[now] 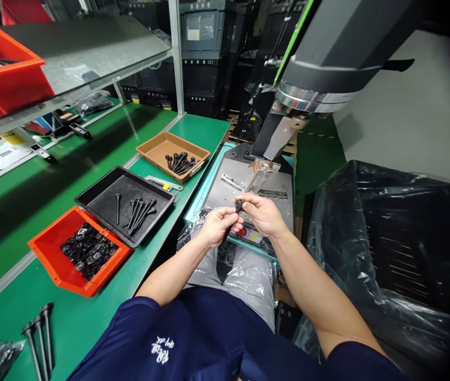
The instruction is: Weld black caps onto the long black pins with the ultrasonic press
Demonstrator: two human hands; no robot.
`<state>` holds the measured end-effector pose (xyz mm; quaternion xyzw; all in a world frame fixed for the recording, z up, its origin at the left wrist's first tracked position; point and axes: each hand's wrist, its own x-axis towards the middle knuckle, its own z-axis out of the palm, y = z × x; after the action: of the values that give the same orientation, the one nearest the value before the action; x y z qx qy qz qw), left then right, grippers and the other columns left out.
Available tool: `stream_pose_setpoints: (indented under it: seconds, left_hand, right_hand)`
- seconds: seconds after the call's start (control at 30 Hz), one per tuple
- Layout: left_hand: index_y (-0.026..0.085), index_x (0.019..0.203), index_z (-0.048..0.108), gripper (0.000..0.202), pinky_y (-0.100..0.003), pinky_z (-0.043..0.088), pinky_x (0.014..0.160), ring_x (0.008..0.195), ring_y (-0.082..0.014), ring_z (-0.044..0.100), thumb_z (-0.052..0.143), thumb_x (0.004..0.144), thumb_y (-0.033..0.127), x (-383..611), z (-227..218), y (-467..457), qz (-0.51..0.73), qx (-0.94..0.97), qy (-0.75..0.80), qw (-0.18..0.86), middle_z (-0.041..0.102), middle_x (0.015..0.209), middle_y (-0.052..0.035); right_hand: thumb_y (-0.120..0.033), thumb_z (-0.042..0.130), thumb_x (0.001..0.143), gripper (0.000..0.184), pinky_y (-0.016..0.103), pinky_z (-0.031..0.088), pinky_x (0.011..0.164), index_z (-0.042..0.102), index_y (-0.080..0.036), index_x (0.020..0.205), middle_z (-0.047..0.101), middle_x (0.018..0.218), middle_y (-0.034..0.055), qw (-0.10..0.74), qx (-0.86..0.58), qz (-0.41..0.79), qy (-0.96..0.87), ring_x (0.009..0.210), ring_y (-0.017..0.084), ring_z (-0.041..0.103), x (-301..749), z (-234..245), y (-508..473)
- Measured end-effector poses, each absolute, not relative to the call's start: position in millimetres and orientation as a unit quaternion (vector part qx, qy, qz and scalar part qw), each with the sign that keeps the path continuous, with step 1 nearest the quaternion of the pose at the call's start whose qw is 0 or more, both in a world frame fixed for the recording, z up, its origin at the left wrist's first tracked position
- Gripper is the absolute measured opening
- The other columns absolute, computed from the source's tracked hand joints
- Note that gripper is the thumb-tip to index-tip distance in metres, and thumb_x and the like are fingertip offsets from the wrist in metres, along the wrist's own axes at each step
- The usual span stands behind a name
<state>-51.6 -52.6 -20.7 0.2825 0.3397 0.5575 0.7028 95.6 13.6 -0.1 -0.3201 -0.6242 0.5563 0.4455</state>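
Observation:
My left hand point(219, 227) is closed around a long black bolt point(239, 205), its dark shaft slanting down below my fingers. My right hand point(264, 214) pinches the bolt's black head between thumb and fingertips. Fingers cover much of it, so I cannot tell whether the head is one piece or has a small separate part on it. Both hands meet over the front of a machine's metal base plate point(217, 198). Behind them on that plate stands a metal fixture block point(259, 177). A red button point(241, 232) shows just under my hands.
On the green bench point(205, 127) to the left stand a brown tray point(153, 148) and a black tray point(101, 198), both with bolts, and an orange bin point(50, 254) of small black parts. The machine head point(316, 84) overhangs the plate. At right is a plastic-lined container point(336, 227).

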Motion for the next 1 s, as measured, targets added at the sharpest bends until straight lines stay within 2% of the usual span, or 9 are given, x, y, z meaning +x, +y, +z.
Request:
stream_pose_setpoints:
  seconds: [0.13,0.27,0.4,0.6,0.7,0.77,0.83,0.93,1.0]
  left_hand:
    - [0.011,0.091,0.065,0.051,-0.022,0.049,0.062,0.058,-0.0086,0.062,0.087,0.062,0.047,-64.0,-23.2,-63.5,0.577,0.288,0.324,0.692,0.068,0.072,-0.0021]
    - [0.009,0.096,0.066,0.054,-0.022,0.047,0.058,0.057,-0.0088,0.062,0.087,0.063,0.047,-71.3,-20.1,-75.2,0.588,0.262,0.330,0.690,0.069,0.074,-0.0030]
    - [0.009,0.095,0.066,0.050,-0.020,0.046,0.056,0.057,-0.0081,0.062,0.085,0.066,0.046,-75.3,-18.0,-86.8,0.598,0.243,0.327,0.690,0.069,0.076,-0.0031]
    - [0.009,0.092,0.066,0.050,-0.020,0.048,0.054,0.055,-0.0088,0.062,0.084,0.067,0.048,-81.6,-16.5,-100.8,0.601,0.229,0.335,0.688,0.069,0.074,-0.0033]
    - [0.010,0.093,0.064,0.053,-0.021,0.049,0.056,0.057,-0.0097,0.063,0.086,0.064,0.049,-83.5,-17.7,-113.3,0.622,0.214,0.356,0.664,0.069,0.075,-0.0033]
    - [0.010,0.092,0.064,0.055,-0.022,0.050,0.059,0.060,-0.0108,0.065,0.087,0.061,0.049,-85.0,-20.7,-129.5,0.641,0.203,0.382,0.634,0.069,0.074,-0.0029]
    - [0.010,0.090,0.063,0.056,-0.025,0.052,0.063,0.062,-0.0131,0.067,0.089,0.058,0.049,-90.2,-25.7,-151.9,0.654,0.196,0.411,0.605,0.069,0.074,-0.0030]
    - [0.011,0.091,0.063,0.050,-0.031,0.054,0.070,0.067,-0.0162,0.069,0.085,0.064,0.046,-115.9,-36.4,-197.2,0.667,0.193,0.474,0.541,0.071,0.076,-0.0054]
    - [0.011,0.097,0.064,0.039,-0.033,0.055,0.074,0.069,-0.0158,0.069,0.078,0.075,0.040,-144.0,-43.4,-240.5,0.673,0.173,0.563,0.446,0.072,0.079,-0.0069]
  right_hand:
    - [-0.055,0.082,0.072,0.041,0.039,0.057,0.069,0.074,-0.024,0.097,0.069,0.087,0.0049,0.403,-0.274,0.625,-0.610,0.074,0.022,0.065,81.6,1.7,1.5]
    - [-0.050,0.083,0.073,0.038,0.035,0.056,0.050,0.066,-0.024,0.095,0.067,0.071,0.0008,0.380,-0.241,0.698,-0.557,0.053,0.017,0.059,67.0,3.9,-8.3]
    - [-0.041,0.083,0.075,0.036,0.033,0.055,0.043,0.058,-0.023,0.094,0.070,0.079,0.0009,0.365,-0.201,0.752,-0.511,0.048,0.016,0.059,55.2,2.5,-14.6]
    - [-0.036,0.085,0.072,0.044,0.032,0.054,0.042,0.061,-0.022,0.106,0.072,0.097,0.0047,0.353,-0.201,0.764,-0.501,0.048,0.013,0.058,45.2,2.2,-21.2]
    - [-0.040,0.086,0.068,0.043,0.034,0.058,0.052,0.066,-0.021,0.101,0.072,0.094,0.0052,0.358,-0.217,0.737,-0.531,0.057,0.015,0.063,36.6,1.4,-23.3]
    - [-0.042,0.088,0.064,0.043,0.037,0.060,0.072,0.068,-0.021,0.096,0.072,0.092,0.0056,0.370,-0.240,0.702,-0.559,0.075,0.019,0.068,28.8,-1.0,-29.0]
    - [-0.043,0.089,0.062,0.046,0.042,0.057,0.089,0.069,-0.021,0.097,0.073,0.096,0.0070,0.354,-0.260,0.676,-0.592,0.090,0.023,0.069,20.6,-5.6,-38.9]
    - [-0.044,0.088,0.064,0.055,0.048,0.053,0.096,0.067,-0.026,0.112,0.071,0.111,0.0109,0.286,-0.274,0.659,-0.639,0.094,0.025,0.070,9.6,-17.0,-52.2]
    - [-0.049,0.087,0.064,0.055,0.050,0.053,0.094,0.068,-0.029,0.111,0.071,0.109,0.0133,0.256,-0.272,0.664,-0.647,0.090,0.027,0.070,4.2,-26.7,-55.7]
